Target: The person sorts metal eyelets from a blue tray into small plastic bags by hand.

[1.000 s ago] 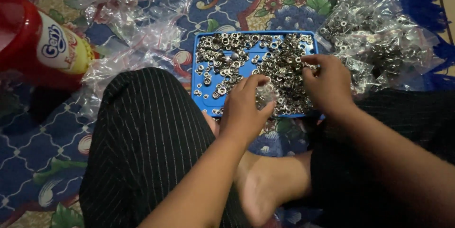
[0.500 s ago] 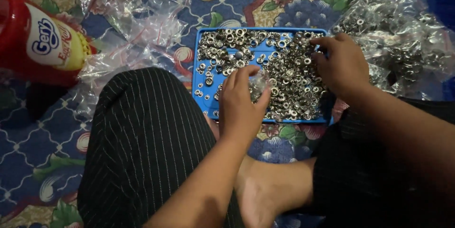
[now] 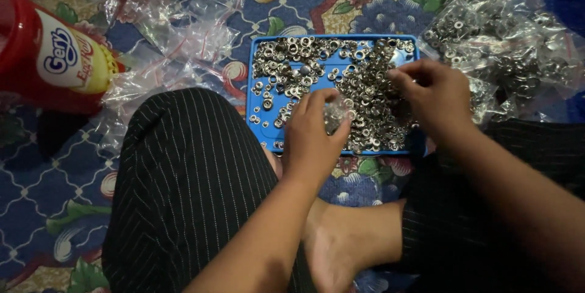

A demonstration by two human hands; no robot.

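Above the crossed legs, left hand pinches what appears to be a small clear plastic bag open for filling, while right hand, fingers curled, picks silver metal eyelets from the blue rectangular plastic tray beyond.

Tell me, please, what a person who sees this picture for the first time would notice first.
First, the blue tray on the patterned carpet, heaped with small silver metal rings. Over it, the left hand holds a small clear bag, and the right hand reaches into the rings. A red container lies at the far left, and filled clear bags pile at the upper right.
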